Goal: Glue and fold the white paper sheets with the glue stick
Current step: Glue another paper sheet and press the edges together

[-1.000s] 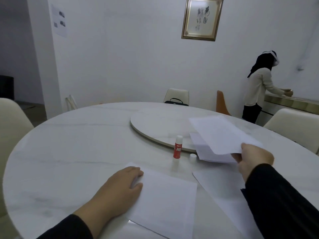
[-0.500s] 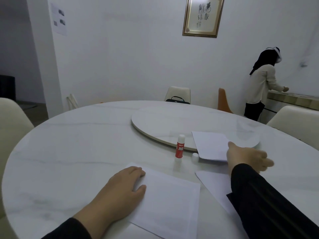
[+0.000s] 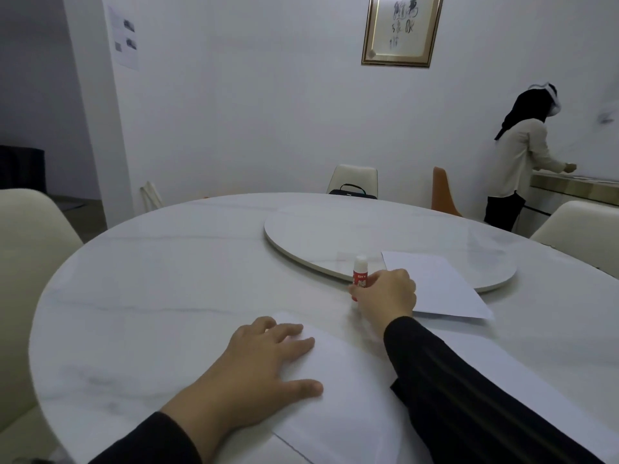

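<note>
Round marble desk (image 3: 160, 296) fills lower frame, bare stretch at left and centre; rim curves along left edge. Raised turntable (image 3: 335, 236) at centre right. Folded white sheet (image 3: 435, 286) overhangs turntable's near edge, right of centre. Near sheet (image 3: 341, 390) lies at bottom centre, corner pointing up-frame. Left hand (image 3: 261, 370) flat, fingers spread, pressing near sheet's left corner. Right hand (image 3: 385, 296) reaches forward, fingers curled round upright glue stick (image 3: 360, 271) standing just before turntable edge. Another person (image 3: 522, 155) stands at upper right.
</note>
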A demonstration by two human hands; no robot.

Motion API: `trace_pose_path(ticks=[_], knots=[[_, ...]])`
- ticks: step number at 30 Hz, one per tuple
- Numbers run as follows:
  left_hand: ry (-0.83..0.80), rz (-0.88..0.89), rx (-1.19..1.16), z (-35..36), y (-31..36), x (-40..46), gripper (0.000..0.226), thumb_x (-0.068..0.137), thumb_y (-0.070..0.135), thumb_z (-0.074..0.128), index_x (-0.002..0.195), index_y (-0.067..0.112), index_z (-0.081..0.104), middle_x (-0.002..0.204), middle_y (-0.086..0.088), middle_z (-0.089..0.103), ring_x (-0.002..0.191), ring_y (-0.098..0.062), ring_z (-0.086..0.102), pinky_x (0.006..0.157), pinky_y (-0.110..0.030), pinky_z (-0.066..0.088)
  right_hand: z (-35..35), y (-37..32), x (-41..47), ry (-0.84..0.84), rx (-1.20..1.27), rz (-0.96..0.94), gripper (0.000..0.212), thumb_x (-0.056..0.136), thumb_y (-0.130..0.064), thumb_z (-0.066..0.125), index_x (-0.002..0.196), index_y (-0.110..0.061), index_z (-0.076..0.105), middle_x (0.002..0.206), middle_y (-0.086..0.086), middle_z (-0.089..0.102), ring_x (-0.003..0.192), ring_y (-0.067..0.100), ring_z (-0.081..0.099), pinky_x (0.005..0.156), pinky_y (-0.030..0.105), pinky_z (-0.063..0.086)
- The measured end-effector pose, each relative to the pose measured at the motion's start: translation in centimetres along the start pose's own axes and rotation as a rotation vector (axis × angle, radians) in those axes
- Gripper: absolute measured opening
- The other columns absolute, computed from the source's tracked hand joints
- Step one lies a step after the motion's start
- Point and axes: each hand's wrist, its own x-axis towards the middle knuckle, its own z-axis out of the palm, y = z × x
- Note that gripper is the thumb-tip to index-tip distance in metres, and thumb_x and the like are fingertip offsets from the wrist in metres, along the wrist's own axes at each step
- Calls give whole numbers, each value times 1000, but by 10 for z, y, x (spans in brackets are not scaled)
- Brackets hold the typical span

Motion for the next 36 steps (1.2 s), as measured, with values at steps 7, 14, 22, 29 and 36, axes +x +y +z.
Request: trace_pose_path(ticks=[7,14,22,29,36], knots=[[-104,106,-62,-7,16,7,52,96,33,38,144,48,20,156,23,12,143,1,5,113,-20,2,-49,-15,-13,-280,97,-333,18,87,-26,59,100,-13,63,81,0,59,64,12,51,54,21,40],[-113,-43,133,21,37,28,80,88,67,21,151,22,-1,160,4,-8,146,-11,-9,120,-36,-3,-63,-6,-25,-264,573,-126,17,74,-18,78,87,-11,70,81,3,64,68,13,57,57,25,49],[-93,-62,119,27,34,28,65,97,46,17,150,18,-5,160,4,-10,146,-8,-11,120,-33,-6,-19,10,-36,-316,602,-171,7,93,-15,54,94,-9,56,77,3,64,62,16,58,59,24,52],[-92,-73,129,26,35,29,62,98,40,16,150,13,-5,160,-1,-10,146,-10,-10,120,-33,-6,-11,6,-35,-391,546,-293,6,94,-8,52,99,-6,55,77,1,61,55,0,56,60,15,49],[-94,-71,138,27,35,29,60,99,37,16,150,12,-3,160,-1,-8,146,-10,-10,120,-33,-5,-11,10,-37,-412,511,-392,14,94,-9,52,90,-22,54,84,1,65,59,-3,56,67,17,49]])
